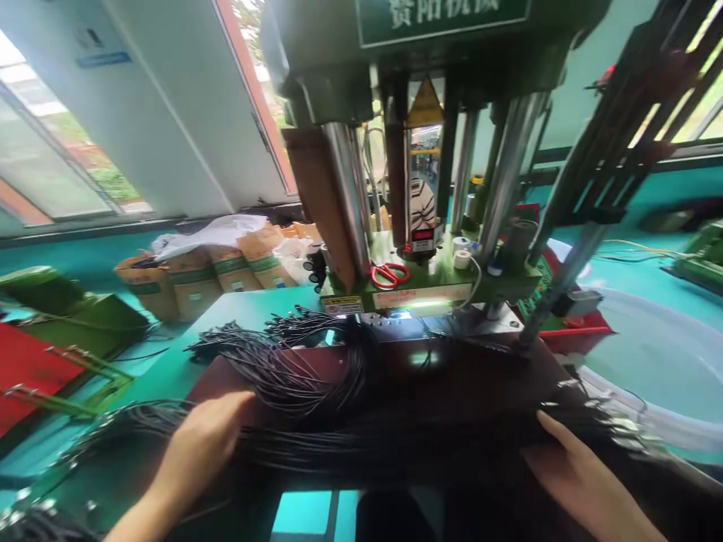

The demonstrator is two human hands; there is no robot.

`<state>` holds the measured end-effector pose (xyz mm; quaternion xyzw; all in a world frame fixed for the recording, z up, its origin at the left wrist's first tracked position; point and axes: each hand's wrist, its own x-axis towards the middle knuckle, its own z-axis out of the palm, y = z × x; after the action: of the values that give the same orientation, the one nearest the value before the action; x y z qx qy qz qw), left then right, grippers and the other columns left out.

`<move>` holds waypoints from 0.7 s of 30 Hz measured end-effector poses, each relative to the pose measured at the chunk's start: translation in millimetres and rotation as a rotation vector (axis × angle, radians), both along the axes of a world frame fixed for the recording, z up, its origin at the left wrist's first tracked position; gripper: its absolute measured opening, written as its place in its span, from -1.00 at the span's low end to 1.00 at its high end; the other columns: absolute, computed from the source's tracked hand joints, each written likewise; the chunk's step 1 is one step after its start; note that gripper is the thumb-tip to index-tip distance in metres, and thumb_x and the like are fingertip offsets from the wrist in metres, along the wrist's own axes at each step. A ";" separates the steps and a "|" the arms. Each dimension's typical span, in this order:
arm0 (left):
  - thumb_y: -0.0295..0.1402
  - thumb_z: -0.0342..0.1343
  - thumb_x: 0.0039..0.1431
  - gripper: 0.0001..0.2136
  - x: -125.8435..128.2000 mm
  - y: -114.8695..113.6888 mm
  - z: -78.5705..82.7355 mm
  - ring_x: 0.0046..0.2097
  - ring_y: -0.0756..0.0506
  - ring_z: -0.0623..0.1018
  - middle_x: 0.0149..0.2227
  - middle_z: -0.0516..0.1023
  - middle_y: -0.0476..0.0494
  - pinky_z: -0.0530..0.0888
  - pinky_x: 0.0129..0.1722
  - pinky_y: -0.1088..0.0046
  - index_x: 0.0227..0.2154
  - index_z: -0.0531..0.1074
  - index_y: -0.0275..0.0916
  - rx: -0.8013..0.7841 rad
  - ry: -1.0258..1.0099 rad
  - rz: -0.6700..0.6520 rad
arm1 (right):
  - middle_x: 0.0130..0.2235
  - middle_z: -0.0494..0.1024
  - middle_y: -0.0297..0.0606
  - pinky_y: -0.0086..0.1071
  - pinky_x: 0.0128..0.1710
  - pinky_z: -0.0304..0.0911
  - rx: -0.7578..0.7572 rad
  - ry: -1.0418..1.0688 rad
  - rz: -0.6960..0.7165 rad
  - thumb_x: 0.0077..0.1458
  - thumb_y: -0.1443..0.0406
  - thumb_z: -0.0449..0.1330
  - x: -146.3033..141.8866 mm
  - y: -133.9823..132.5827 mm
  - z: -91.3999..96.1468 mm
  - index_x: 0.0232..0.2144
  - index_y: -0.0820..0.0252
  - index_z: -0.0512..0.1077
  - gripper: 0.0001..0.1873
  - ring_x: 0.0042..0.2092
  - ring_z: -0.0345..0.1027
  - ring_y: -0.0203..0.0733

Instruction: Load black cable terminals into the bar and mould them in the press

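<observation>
Long Black Cable Bundle, Hand-Held, at a Green Press

Item one: a long bundle of thin black cables [305, 449], stretched from side to side along the near edge of a dark brown tabletop [480, 376]. Its left part is gripped by the left hand [206, 429], whose fingers are curled around the strands. Toward the right edge, the bundle is met by the right hand [581, 467], thumb extended; its other fingers are lost in shadow, and whether they are closed cannot be told. Metallic ends, blurred, are shown beyond that hand.

Item two: a curved bundle of black cables [282, 376], laid behind the left hand toward the far left corner. Its tips are spread over an adjoining teal-green tabletop [226, 307].

Item three: a dark green press with steel columns [347, 199], stationed at the far edge. On its base, near the front edge, red-handled scissors [388, 284] are placed left of centre, and small white rolls [462, 260] are placed to the right.

Surroundings: brown sacks with green bands [195, 282] are grouped at left; a pale translucent round tub [678, 430] is set at right.
</observation>
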<state>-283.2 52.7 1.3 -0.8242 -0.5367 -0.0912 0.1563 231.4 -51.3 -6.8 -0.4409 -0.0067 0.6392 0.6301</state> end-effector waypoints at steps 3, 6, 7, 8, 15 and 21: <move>-0.43 0.02 0.07 -0.75 118.2 -46.0 -1.1 -0.18 -0.07 0.50 -0.24 0.56 -0.09 0.36 -0.08 0.38 -0.15 0.38 -0.15 0.169 -0.111 -0.455 | -0.38 0.56 -0.27 -0.34 -0.41 0.45 -0.069 0.077 -0.080 -0.05 0.52 0.20 1.1 5.6 -5.1 -0.34 0.23 0.38 -0.80 -0.38 0.46 -0.18; 0.06 0.12 -0.13 -0.35 225.7 -75.8 -6.1 0.00 -0.25 0.42 0.02 0.41 -0.29 0.39 -0.10 0.24 0.04 0.26 -0.11 0.117 -0.088 -0.563 | -0.41 0.56 -0.25 -0.35 -0.41 0.43 -0.072 0.138 -0.106 -0.03 0.52 0.19 -0.5 7.6 -5.0 -0.38 0.27 0.37 -0.85 -0.40 0.45 -0.20; 0.15 0.12 -0.23 -0.23 253.4 -78.7 -8.2 0.03 -0.30 0.39 0.06 0.36 -0.33 0.39 -0.10 0.18 0.07 0.22 -0.10 0.098 -0.090 -0.551 | -0.42 0.55 -0.25 -0.36 -0.42 0.43 -0.077 0.147 -0.107 -0.03 0.51 0.19 -0.7 6.7 -4.9 -0.39 0.27 0.37 -0.87 -0.41 0.44 -0.20; 0.18 0.11 -0.28 -0.18 276.6 -78.2 -10.1 0.04 -0.33 0.38 0.08 0.33 -0.34 0.39 -0.09 0.14 0.09 0.18 -0.09 0.075 -0.099 -0.530 | -0.42 0.56 -0.24 -0.36 -0.42 0.42 -0.078 0.152 -0.106 -0.04 0.51 0.20 -0.6 5.0 -4.9 -0.40 0.28 0.37 -0.88 -0.42 0.44 -0.21; 0.02 -0.02 0.04 -0.52 354.5 -31.9 -1.0 -0.34 -0.13 0.51 -0.35 0.52 -0.12 0.41 -0.39 0.38 -0.08 0.33 -0.20 -0.392 -0.084 -0.292 | -0.32 0.56 -0.12 -0.25 -0.05 0.29 0.092 0.246 0.052 0.03 0.38 0.18 14.6 -10.2 -7.5 -0.35 0.35 0.41 -0.90 -0.22 0.44 -0.13; 0.06 -0.24 0.12 -0.56 368.8 -1.4 0.5 -0.18 -0.16 0.46 -0.29 0.46 -0.10 0.34 -0.24 0.35 -0.42 0.37 -0.17 -0.386 -0.107 -0.304 | -0.14 0.48 0.07 -0.13 -0.06 0.28 0.037 -0.231 0.195 0.06 0.17 0.13 88.7 -27.0 -4.0 -0.18 0.33 0.30 -0.65 -0.12 0.40 0.04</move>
<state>85.6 51.3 1.8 -0.9041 -0.4214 -0.0529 -0.0484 320.2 -78.4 -10.8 -0.4972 -0.1337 0.6421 0.5681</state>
